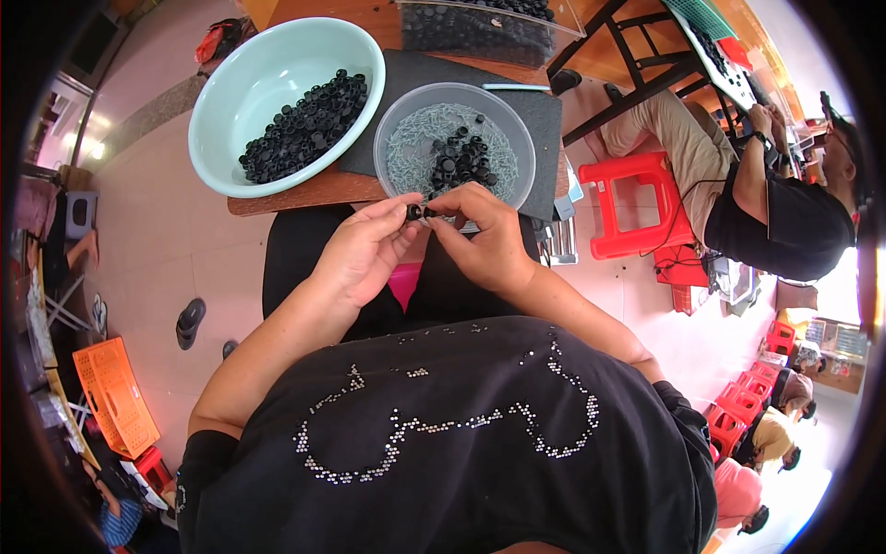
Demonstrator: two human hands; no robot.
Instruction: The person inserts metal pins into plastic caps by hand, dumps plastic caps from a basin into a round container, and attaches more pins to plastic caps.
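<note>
Over my lap, at the near rim of a clear round tub (528, 152), my two hands meet. My left hand (365, 247) pinches a small black round part (413, 212) between thumb and fingers. Against it, the fingertips of my right hand (487, 242) close on another tiny dark piece (429, 212), mostly covered by the fingers. Inside the tub lie many small pale screws (413, 152) with a heap of black caps (459, 159) on top. To the left, a pale green basin (242, 88) holds a large pile of similar black parts (309, 125).
The tub stands on a dark mat (544, 125) on a wooden table. Behind it is a clear bin (480, 42) of black pieces. A red stool (637, 203) and a seated co-worker (784, 203) are at right. An orange crate (115, 397) stands at left.
</note>
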